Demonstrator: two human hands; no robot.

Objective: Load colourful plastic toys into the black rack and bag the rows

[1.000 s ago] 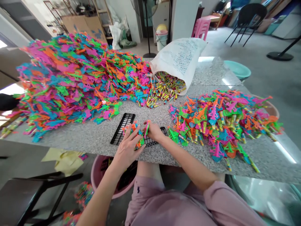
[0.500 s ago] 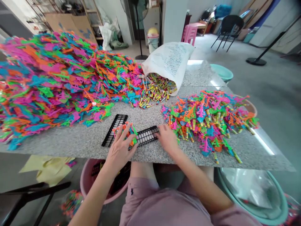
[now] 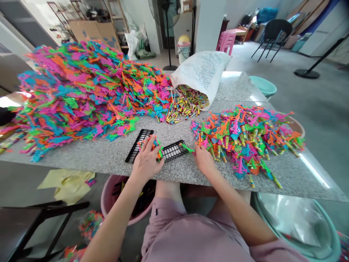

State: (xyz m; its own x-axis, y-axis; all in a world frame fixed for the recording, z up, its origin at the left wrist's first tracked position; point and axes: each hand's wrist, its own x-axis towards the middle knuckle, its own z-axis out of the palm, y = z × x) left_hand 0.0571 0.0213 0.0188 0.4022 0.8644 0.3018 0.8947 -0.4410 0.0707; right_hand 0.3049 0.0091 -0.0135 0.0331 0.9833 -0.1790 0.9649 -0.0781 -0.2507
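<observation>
My left hand [image 3: 147, 157] bends over a small cluster of colourful plastic toys [image 3: 159, 153], its fingers curved around them. They sit on a black grid rack [image 3: 135, 146] that slants away under the hand. From beside my fingers, another part of black grid frame [image 3: 173, 150] reaches to the right; whether the two are joined is hidden. My right hand [image 3: 205, 160] has its fingers pinched together at the right end of that frame. A green plastic toy [image 3: 187, 147] sticks out leftward from the fingertips over the frame's end. An orange piece stands upright by the same fingers.
A large heap of bright plastic toys [image 3: 81, 98] fills the table's left. Behind, a white sack [image 3: 203, 69] spills small yellow printed tubes [image 3: 181, 109]. At right lies a pile of toys with tubes attached [image 3: 242, 134]. A pink tub [image 3: 106, 200] stands below the table edge.
My right hand has moved off the frame's right end, toward the right pile, and a green toy now shows at its fingertips. My left hand stays over the cluster. The view has shifted slightly.
</observation>
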